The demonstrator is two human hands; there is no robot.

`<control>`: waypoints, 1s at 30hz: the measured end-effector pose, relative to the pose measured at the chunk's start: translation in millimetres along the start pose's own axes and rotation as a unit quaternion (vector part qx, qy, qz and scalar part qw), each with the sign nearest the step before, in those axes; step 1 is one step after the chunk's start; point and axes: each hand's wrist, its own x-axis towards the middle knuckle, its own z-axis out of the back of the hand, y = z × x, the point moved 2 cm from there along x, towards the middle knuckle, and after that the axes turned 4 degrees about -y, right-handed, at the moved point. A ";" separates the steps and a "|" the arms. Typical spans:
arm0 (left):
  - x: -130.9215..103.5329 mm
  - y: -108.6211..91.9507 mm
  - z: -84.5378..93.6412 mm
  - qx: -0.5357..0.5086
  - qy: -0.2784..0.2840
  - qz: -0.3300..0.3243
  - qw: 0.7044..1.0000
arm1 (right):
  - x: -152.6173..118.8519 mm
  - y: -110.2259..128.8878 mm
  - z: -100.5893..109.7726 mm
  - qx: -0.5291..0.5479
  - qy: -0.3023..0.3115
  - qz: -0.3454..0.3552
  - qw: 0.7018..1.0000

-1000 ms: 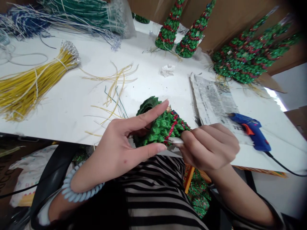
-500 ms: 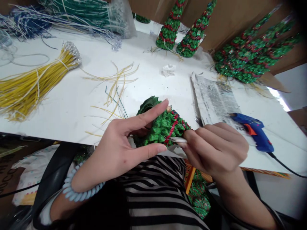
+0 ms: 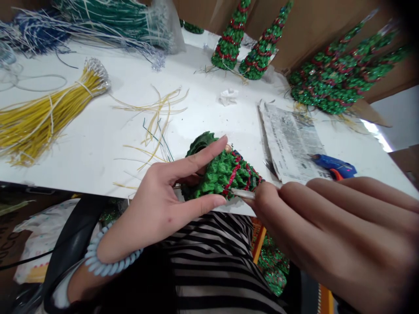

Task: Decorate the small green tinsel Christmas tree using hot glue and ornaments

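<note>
A small green Christmas tree ornament (image 3: 220,173) with red garland and a gold bead lies on its side at the table's front edge. Its hollow base faces left, its tip right. My left hand (image 3: 163,192) grips the tree's base, thumb and forefinger spread along its sides, the other fingers hidden behind it. In a pinch, my right hand (image 3: 314,226) has a thin whitish pointed piece (image 3: 244,193), whose end meets the tree beside the red garland. What kind of piece it is, I cannot make out.
A blue glue gun (image 3: 334,165) rests on folded newspaper (image 3: 290,139) at the right. Behind stand several finished-looking trees (image 3: 227,48). Bundled yellow wires (image 3: 62,102) lie left, loose wire ends (image 3: 160,107) mid-table, and bagged green wires (image 3: 121,22) at the back.
My right hand has swung lower and nearer the camera, now covering part of the glue gun, while the whitish piece stays against the tree. The left hand and tree hardly moved.
</note>
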 end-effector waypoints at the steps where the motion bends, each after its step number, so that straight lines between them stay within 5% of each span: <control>1: 0.0 -0.1 0.0 0.000 -0.002 0.002 1.000 | 0.8 1.0 0.8 -0.006 0.002 0.000 1.000; 7: -0.4 -1.2 -0.8 -0.004 -0.013 0.009 1.000 | 1.9 5.4 1.3 -0.001 0.016 0.001 1.000; 15: -0.1 -1.2 -0.6 -0.001 -0.011 0.001 1.000 | 0.8 13.2 -7.5 0.021 0.014 -0.102 0.994; 22: 0.2 -1.9 -0.4 0.000 -0.014 0.002 1.000 | 4.4 14.3 -0.1 0.025 0.037 -0.070 0.997; 30: -0.5 -1.4 0.6 0.000 -0.015 0.003 1.000 | -0.3 22.5 -13.5 -0.003 -0.047 -0.081 0.996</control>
